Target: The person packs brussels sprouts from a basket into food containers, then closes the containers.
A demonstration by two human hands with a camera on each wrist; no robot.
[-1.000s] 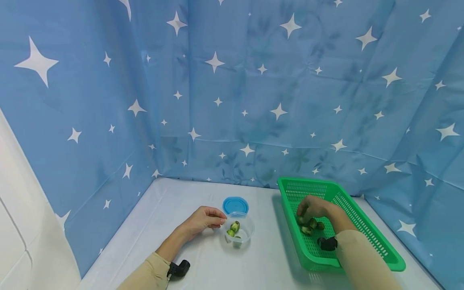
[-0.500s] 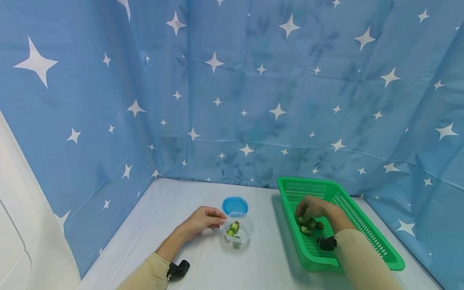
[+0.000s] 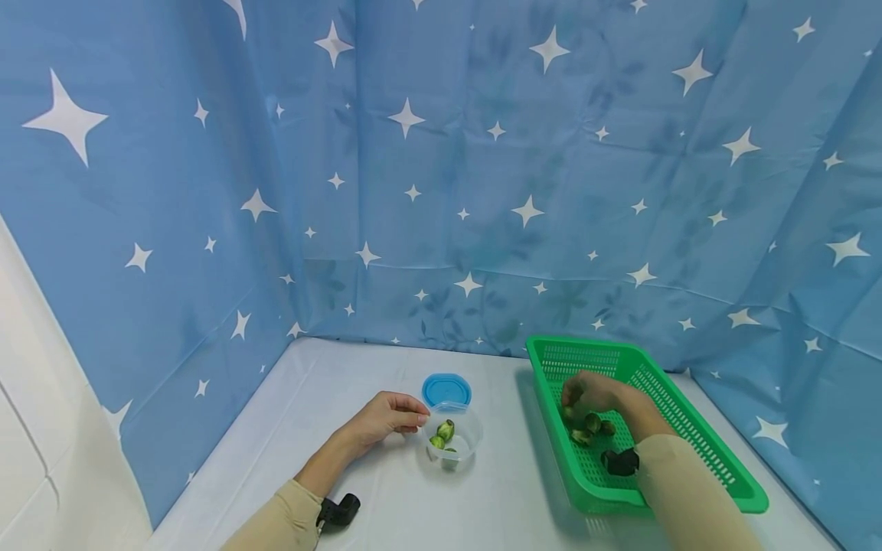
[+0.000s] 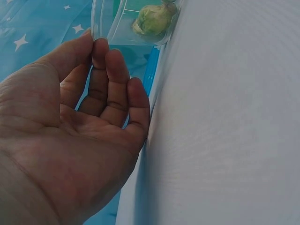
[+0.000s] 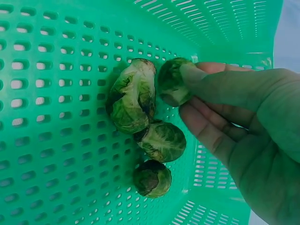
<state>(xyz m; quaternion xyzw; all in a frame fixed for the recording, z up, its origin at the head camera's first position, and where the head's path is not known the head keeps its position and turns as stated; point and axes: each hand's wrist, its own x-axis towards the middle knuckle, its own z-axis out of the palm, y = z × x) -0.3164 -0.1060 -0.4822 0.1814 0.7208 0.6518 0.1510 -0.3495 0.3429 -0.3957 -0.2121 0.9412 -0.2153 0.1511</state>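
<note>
My left hand (image 3: 386, 417) pinches the left rim of a clear plastic container (image 3: 474, 435) between thumb and forefinger, as the left wrist view also shows. Several Brussels sprouts (image 3: 445, 431) lie inside it. My right hand (image 3: 606, 394) is down inside a green plastic basket (image 3: 606, 497). In the right wrist view, its thumb and fingers pinch a Brussels sprout (image 5: 172, 83). Beside that one, a larger, paler sprout (image 5: 133, 98), a rounder one (image 5: 164, 140) and a darker one (image 5: 152, 179) rest on the basket's perforated floor.
A blue round lid (image 3: 446, 390) lies flat on the white table (image 3: 372, 497), just behind the container. A blue curtain with white stars (image 3: 482, 191) hangs behind the table and along its left side. The basket stands at the right, its far end near the curtain.
My right hand has barely shifted among the sprouts, with the pinched sprout a touch higher. The left hand and the container stay in place.
</note>
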